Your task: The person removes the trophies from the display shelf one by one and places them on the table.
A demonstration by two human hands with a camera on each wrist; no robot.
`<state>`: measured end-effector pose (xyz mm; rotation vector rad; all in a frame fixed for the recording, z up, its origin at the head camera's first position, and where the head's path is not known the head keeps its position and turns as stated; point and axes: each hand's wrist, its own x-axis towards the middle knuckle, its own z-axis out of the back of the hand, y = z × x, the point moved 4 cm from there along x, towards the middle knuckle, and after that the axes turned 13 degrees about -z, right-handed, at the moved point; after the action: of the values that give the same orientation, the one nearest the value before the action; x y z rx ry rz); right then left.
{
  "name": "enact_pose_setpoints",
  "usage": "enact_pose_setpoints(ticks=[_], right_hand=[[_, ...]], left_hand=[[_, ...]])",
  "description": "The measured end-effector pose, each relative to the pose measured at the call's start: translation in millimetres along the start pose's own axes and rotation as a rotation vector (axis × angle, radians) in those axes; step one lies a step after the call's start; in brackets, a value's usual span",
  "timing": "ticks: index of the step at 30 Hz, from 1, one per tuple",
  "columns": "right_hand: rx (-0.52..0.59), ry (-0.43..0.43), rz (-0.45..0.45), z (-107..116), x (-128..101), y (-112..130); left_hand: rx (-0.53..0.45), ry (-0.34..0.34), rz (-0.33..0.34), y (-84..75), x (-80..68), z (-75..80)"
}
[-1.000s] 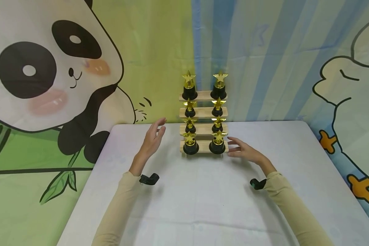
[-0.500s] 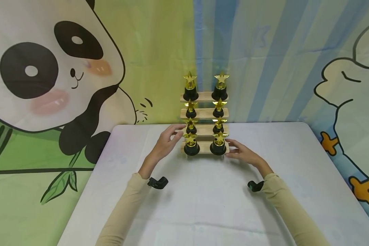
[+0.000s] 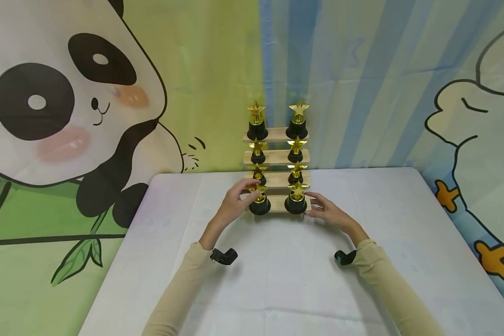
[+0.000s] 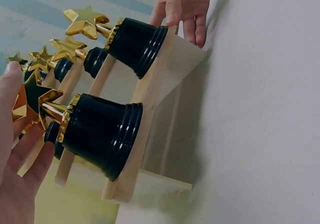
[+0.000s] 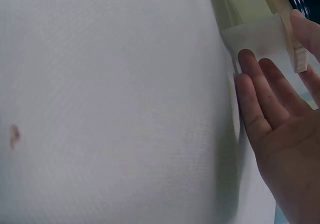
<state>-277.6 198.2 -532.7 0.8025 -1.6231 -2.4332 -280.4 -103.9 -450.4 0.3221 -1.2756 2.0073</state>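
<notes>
Small trophies with gold stars and black bases stand in pairs on a stepped wooden display shelf (image 3: 276, 204). My left hand (image 3: 234, 200) is at the front left trophy (image 4: 102, 131), thumb on one side of its star and extended fingers on the other. In the left wrist view part of that star hides a finger. At the shelf's right end, my right hand (image 3: 332, 213) holds the lowest board, thumb over the board end (image 5: 300, 59) and index finger behind it. Its other fingers reach along the pale side panel (image 5: 260, 36). The front right trophy (image 3: 296, 199) stands near this hand.
The shelf stands toward the back of a white table (image 3: 277, 280), close to a printed cloth backdrop (image 3: 210, 70) with a cartoon panda. Further trophies rise on the upper steps, including a top right trophy (image 3: 297, 122).
My left hand has moved right from beside the shelf to the front left trophy's star. The right hand stays at the shelf's right end, slightly closer in. The trophies remain in their places.
</notes>
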Motion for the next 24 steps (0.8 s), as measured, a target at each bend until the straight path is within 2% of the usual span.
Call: enact_pose_setpoints(ticks=[8, 16, 21, 24], right_hand=[[-0.013, 0.011, 0.002, -5, 1, -3], [-0.033, 0.001, -0.031, -7, 2, -5], [-0.035, -0.007, -0.055, -4, 2, -7], [-0.025, -0.007, -0.063, -2, 3, -9]], left_hand=[[0.08, -0.063, -0.017, 1.7, -4.9, -4.8], [0.05, -0.14, -0.022, 6.5, -9.4, -9.5], [0.061, -0.143, -0.015, 6.6, -7.2, -12.5], [0.066, -0.135, -0.004, -1.1, -5.6, -13.0]])
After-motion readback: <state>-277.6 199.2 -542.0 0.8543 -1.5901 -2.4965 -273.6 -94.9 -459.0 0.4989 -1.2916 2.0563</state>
